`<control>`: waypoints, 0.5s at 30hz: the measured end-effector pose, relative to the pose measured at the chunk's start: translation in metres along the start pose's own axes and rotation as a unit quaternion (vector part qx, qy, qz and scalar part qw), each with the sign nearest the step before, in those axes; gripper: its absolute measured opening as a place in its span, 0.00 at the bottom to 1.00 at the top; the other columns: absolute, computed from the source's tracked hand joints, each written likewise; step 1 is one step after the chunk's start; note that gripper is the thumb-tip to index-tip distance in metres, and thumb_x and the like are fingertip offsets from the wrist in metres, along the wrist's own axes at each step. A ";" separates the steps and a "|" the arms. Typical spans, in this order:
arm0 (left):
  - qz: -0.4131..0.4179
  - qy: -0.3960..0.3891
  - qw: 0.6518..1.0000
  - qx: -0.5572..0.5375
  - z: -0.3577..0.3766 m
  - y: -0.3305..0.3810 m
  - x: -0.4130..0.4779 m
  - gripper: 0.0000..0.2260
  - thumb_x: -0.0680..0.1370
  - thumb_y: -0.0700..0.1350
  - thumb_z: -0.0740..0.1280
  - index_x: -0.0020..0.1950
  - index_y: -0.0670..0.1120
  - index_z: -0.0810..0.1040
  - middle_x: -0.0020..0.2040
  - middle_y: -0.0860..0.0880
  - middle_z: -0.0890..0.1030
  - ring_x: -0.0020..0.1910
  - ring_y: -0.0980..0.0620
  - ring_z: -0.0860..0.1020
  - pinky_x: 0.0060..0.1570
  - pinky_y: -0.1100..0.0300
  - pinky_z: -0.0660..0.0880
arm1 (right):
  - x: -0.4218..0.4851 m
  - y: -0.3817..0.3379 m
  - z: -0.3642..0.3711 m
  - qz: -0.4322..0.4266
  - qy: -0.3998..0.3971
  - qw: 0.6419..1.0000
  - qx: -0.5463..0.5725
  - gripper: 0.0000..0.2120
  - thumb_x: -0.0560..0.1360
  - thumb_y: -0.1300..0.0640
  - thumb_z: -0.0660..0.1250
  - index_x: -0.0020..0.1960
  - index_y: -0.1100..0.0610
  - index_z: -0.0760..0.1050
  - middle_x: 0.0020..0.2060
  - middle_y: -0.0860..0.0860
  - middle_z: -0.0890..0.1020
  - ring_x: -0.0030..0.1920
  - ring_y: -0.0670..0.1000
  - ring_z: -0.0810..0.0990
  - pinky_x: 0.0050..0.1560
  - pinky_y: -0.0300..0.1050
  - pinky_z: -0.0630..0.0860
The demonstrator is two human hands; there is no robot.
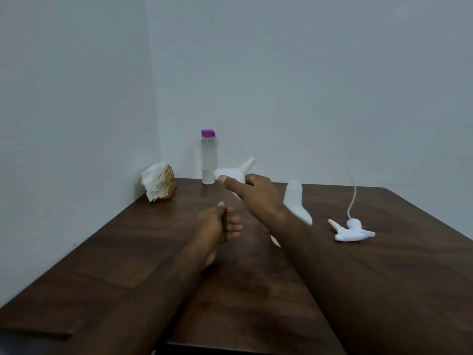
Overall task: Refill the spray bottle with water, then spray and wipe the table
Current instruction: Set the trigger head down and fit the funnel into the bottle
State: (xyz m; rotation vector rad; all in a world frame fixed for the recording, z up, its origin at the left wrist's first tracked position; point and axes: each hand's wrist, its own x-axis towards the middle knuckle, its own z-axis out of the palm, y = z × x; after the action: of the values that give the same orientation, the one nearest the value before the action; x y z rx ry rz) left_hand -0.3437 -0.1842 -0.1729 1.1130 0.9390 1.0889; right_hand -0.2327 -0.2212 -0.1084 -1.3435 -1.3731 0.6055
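My right hand (pixel 256 192) is shut on a white funnel (pixel 234 173), held above the far part of the dark wooden table (pixel 102 252) with its spout pointing up and right. Just left of the funnel stands a clear water bottle (pixel 209 160) with a purple cap. The white spray bottle body (pixel 294 198), neck uncapped, sits right of my right wrist, its lower part hidden behind my forearm. The white spray head (pixel 352 231) lies on the table at the right, its dip tube curving upward. My left hand (pixel 220 225) hovers mid-table, fingers curled, holding nothing.
A woven holder stuffed with white tissues (pixel 158 184) stands in the far left corner against the wall. Grey walls close off the back and left sides of the table. The table's near edge runs along the bottom of the view.
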 end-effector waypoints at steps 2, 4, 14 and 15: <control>-0.012 -0.051 0.998 -0.027 0.011 0.006 -0.012 0.19 0.83 0.54 0.55 0.54 0.41 0.78 0.42 0.44 0.81 0.39 0.50 0.82 0.36 0.58 0.79 | -0.005 -0.004 -0.007 0.010 -0.011 0.999 0.032 0.19 0.71 0.38 0.72 0.34 0.51 0.72 0.21 0.39 0.74 0.28 0.40 0.75 0.35 0.36 0.70; -0.019 -0.096 0.993 -0.060 0.021 0.016 -0.021 0.20 0.83 0.55 0.55 0.52 0.42 0.79 0.44 0.44 0.82 0.42 0.49 0.83 0.38 0.57 0.79 | -0.009 -0.007 -0.013 0.029 -0.023 0.996 0.078 0.20 0.69 0.36 0.72 0.38 0.53 0.76 0.27 0.43 0.79 0.33 0.45 0.80 0.39 0.43 0.75; -0.025 -0.129 0.966 -0.223 0.051 0.040 -0.038 0.13 0.82 0.48 0.59 0.41 0.44 0.74 0.34 0.47 0.77 0.30 0.54 0.77 0.30 0.63 0.76 | -0.021 -0.026 -0.032 0.054 -0.030 0.986 0.154 0.24 0.72 0.36 0.70 0.40 0.59 0.79 0.29 0.51 0.79 0.31 0.48 0.78 0.36 0.43 0.77; -0.022 -0.124 0.966 -0.225 0.054 0.042 -0.038 0.13 0.82 0.47 0.59 0.39 0.44 0.74 0.32 0.48 0.76 0.29 0.54 0.77 0.30 0.63 0.76 | -0.022 -0.027 -0.035 0.055 -0.029 0.988 0.140 0.25 0.72 0.36 0.69 0.38 0.59 0.78 0.28 0.50 0.78 0.29 0.48 0.77 0.35 0.44 0.77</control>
State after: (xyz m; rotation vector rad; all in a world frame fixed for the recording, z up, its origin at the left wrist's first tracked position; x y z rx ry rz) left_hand -0.3086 -0.2288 -0.1197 0.8216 0.4833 1.0324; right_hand -0.2159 -0.2584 -0.0807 -1.1856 -1.2131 0.8837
